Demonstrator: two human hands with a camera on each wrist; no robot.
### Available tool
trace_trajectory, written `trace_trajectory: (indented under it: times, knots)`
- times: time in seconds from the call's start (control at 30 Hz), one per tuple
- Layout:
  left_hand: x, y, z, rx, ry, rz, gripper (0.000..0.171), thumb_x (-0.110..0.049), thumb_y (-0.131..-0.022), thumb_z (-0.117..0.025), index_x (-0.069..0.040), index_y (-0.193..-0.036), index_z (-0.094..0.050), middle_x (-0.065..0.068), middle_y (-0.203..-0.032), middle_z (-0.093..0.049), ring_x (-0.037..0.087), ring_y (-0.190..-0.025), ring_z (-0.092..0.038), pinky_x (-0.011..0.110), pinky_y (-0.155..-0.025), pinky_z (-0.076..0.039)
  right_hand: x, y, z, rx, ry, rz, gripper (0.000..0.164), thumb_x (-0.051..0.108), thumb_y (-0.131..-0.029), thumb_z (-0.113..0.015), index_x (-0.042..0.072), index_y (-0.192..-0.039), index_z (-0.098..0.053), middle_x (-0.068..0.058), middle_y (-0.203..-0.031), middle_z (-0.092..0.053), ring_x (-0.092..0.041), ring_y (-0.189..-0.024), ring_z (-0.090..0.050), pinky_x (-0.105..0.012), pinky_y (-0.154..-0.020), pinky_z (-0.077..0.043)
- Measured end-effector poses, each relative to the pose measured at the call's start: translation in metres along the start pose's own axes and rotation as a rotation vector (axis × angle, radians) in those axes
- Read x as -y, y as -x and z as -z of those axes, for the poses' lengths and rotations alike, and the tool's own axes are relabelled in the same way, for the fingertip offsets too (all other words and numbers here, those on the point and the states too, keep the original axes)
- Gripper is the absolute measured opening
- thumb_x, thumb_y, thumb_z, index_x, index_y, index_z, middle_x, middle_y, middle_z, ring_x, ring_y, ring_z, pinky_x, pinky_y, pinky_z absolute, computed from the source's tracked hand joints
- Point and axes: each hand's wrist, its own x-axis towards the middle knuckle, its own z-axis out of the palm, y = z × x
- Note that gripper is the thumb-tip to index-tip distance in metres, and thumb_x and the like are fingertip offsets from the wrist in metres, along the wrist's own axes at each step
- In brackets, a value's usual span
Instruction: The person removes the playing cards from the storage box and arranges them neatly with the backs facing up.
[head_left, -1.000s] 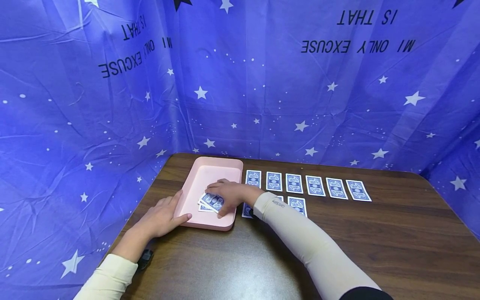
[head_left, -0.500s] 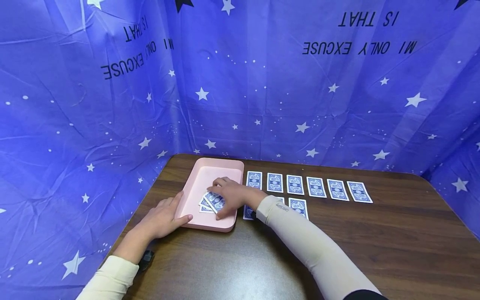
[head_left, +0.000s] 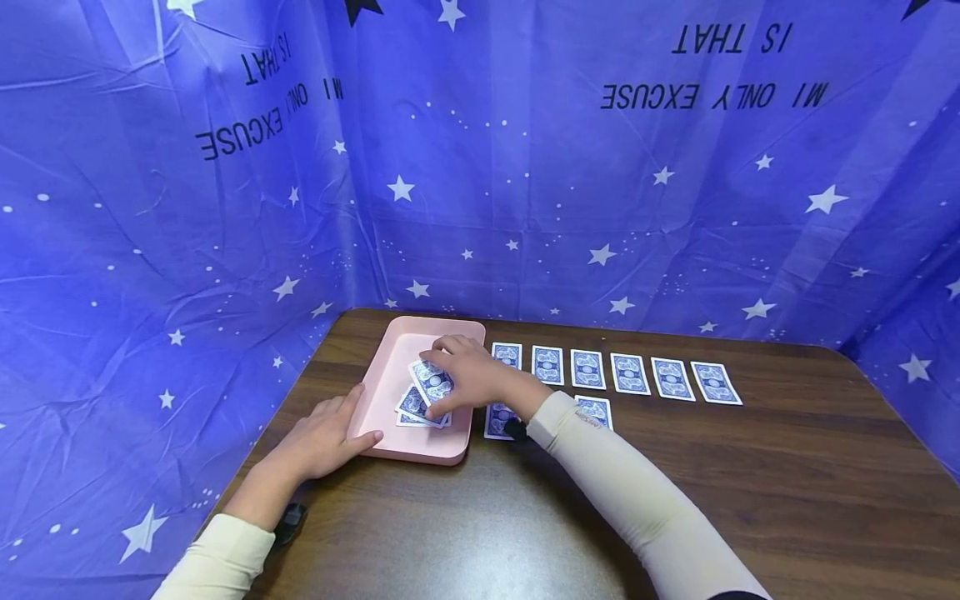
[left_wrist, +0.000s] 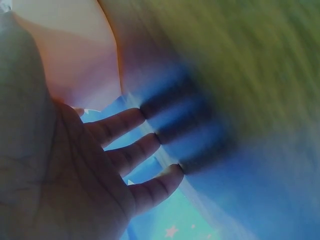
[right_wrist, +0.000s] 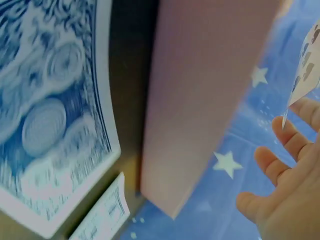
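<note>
A blue-backed playing card [head_left: 431, 380] is pinched between the thumb and fingers of my right hand [head_left: 476, 375], over the pink tray [head_left: 408, 348]. In the right wrist view the card's pale face [right_wrist: 306, 67] with dark pips shows beside the fingers. Under it, a few overlapping face-down cards [head_left: 412, 408] lie on the tray floor, partly hidden by the held one. My left hand [head_left: 318, 433] rests against the tray's near left side, thumb at its front rim. Its fingers stretch out straight in the left wrist view.
Right of the tray, a back row of several face-down cards [head_left: 587, 368] lies on the wooden table [head_left: 750, 467]. A shorter front row, with a card [head_left: 594, 411] at its right end, sits partly beneath my right forearm. A blue starry curtain [head_left: 525, 208] encloses the table.
My right hand has drawn the top card off the pile and moved it toward the back of the tray, uncovering more of the cards below. The left hand stays at the tray.
</note>
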Motion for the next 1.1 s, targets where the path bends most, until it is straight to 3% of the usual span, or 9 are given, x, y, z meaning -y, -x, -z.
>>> trace_trajectory:
  times: [0.47, 0.83, 1.1]
  knots:
    - [0.000, 0.000, 0.001, -0.009, -0.010, -0.002, 0.095, -0.064, -0.092, -0.054, 0.004, -0.153, -0.027, 0.029, -0.139, -0.049, 0.049, -0.126, -0.046, 0.068, -0.090, -0.041, -0.033, 0.054, 0.022, -0.067, -0.037, -0.156, 0.097, 0.065, -0.072, -0.078, 0.016, -0.149, -0.047, -0.008, -0.142, -0.046, -0.029, -0.134, -0.038, -0.051, -0.114, -0.024]
    - [0.000, 0.000, -0.001, -0.013, -0.003, -0.016, 0.096, -0.064, -0.092, -0.054, 0.005, -0.153, -0.027, 0.030, -0.140, -0.048, 0.049, -0.127, -0.045, 0.066, -0.094, -0.041, -0.061, 0.119, 0.039, -0.158, 0.024, -0.189, 0.097, 0.060, -0.072, -0.081, 0.007, -0.146, -0.048, -0.015, -0.137, -0.049, -0.036, -0.130, -0.042, -0.057, -0.111, -0.027]
    - [0.000, 0.000, -0.001, -0.013, -0.007, -0.021, 0.095, -0.063, -0.092, -0.054, 0.005, -0.153, -0.027, 0.030, -0.139, -0.048, 0.049, -0.126, -0.046, 0.066, -0.092, -0.041, -0.082, 0.164, 0.041, -0.172, 0.023, -0.277, 0.098, 0.058, -0.071, -0.083, 0.004, -0.146, -0.048, -0.018, -0.137, -0.048, -0.039, -0.129, -0.042, -0.058, -0.110, -0.027]
